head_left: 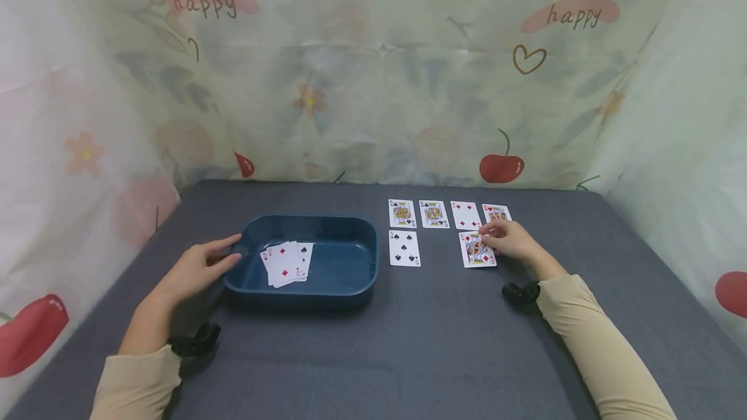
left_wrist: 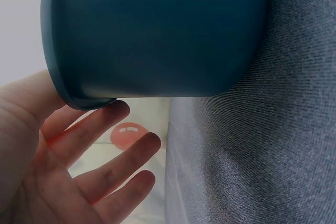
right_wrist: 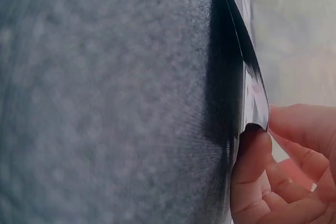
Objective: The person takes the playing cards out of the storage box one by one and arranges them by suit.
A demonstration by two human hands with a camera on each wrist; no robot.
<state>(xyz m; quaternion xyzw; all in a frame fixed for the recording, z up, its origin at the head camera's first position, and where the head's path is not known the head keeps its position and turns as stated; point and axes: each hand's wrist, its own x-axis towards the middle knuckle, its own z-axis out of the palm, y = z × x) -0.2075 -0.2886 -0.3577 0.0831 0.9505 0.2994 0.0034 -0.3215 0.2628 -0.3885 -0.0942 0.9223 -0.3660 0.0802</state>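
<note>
My right hand (head_left: 509, 238) pinches the right edge of a face playing card (head_left: 475, 253) with red marks, in the lower row. In the right wrist view that card (right_wrist: 257, 95) is bent up between thumb and finger, its edge off the cloth. At the left end of the dark blue tray (head_left: 233, 280), my left hand (head_left: 195, 269) holds the rim between thumb and index finger, its other fingers spread behind, as the left wrist view shows. Several playing cards (head_left: 283, 264) lie overlapped inside the tray, a two of diamonds on top.
Behind the held card runs a row of cards: two black face cards (head_left: 402, 213) (head_left: 434, 214), a diamonds card (head_left: 465, 215) and a red face card (head_left: 495, 212), partly covered by my hand. A five of spades (head_left: 404, 249) lies below them. Patterned curtains (head_left: 379, 115) enclose the grey tablecloth (head_left: 408, 342).
</note>
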